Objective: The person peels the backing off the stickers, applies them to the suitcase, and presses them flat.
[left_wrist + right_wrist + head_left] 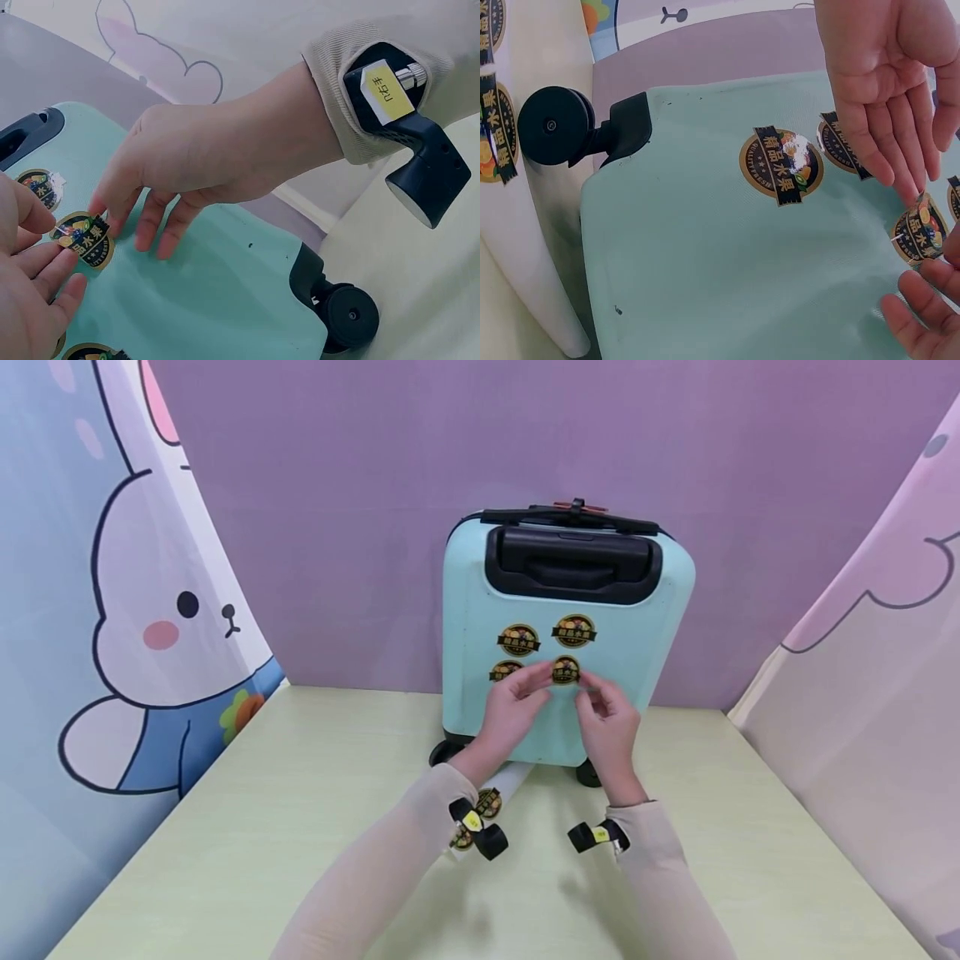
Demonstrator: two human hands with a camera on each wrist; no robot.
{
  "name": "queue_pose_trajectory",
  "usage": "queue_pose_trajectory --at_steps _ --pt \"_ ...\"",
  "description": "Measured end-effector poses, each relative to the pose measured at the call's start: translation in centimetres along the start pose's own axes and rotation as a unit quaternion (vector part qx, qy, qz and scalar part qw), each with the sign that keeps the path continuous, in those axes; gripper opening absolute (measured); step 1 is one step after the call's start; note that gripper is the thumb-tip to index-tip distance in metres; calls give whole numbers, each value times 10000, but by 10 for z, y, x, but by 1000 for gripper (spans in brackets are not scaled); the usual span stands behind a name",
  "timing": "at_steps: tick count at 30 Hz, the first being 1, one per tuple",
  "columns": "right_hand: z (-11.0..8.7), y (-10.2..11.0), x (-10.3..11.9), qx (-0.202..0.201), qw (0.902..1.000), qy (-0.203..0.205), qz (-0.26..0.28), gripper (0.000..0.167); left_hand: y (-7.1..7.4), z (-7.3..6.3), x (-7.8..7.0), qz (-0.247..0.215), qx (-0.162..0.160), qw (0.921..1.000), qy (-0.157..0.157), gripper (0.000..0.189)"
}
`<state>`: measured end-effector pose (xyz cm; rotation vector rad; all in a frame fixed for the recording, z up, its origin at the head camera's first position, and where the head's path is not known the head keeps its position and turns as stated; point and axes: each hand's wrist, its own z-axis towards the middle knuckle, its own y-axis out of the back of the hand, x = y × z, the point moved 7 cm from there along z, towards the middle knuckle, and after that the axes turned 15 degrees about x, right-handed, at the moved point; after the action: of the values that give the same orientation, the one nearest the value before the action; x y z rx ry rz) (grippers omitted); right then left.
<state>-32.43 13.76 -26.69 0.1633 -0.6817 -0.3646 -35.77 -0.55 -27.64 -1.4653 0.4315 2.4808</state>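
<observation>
A round black-and-gold fruit sticker [566, 669] is between my hands, close against the front of a mint-green suitcase [558, 727]. My left hand [517, 697] holds its left edge with the fingertips. At the opposite edge my right hand [611, 722] pinches it between thumb and finger. From the right wrist, the held sticker [920, 231] looks slightly bent. Above it on the shell are an upper left sticker [518, 640] and an upper right sticker [574, 631]. A lower left sticker [506, 671] is partly behind my left hand; the right wrist view shows another sticker [782, 165] nearby.
The suitcase stands upright on a pale table [337, 760], before a purple backdrop [337, 527]. A white strip [513, 781] with more stickers lies under my left forearm. Black wheels [590, 774] support the case, and a black handle recess [573, 564] is at its top.
</observation>
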Motion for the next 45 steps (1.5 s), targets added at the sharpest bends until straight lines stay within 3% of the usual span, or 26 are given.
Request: queue_pose_trajectory --at_steps 7,14,25,38,45 --pt "0 -1 -27 176 9993 109 -314 31 2 0 -2 -201 40 9998 87 42" --pt "0 0 -21 411 9953 554 -678 34 3 1 -2 -179 10 9998 80 42" --pt "0 -3 -15 562 9899 595 -1155 37 1 -3 -5 151 16 9999 -54 46" --pt "-3 -4 -16 668 9841 697 -1491 43 -14 -10 -6 529 252 9979 -280 60" --pt "-4 -4 -19 620 9829 779 -1548 44 -17 -13 0 80 228 9977 -633 53"
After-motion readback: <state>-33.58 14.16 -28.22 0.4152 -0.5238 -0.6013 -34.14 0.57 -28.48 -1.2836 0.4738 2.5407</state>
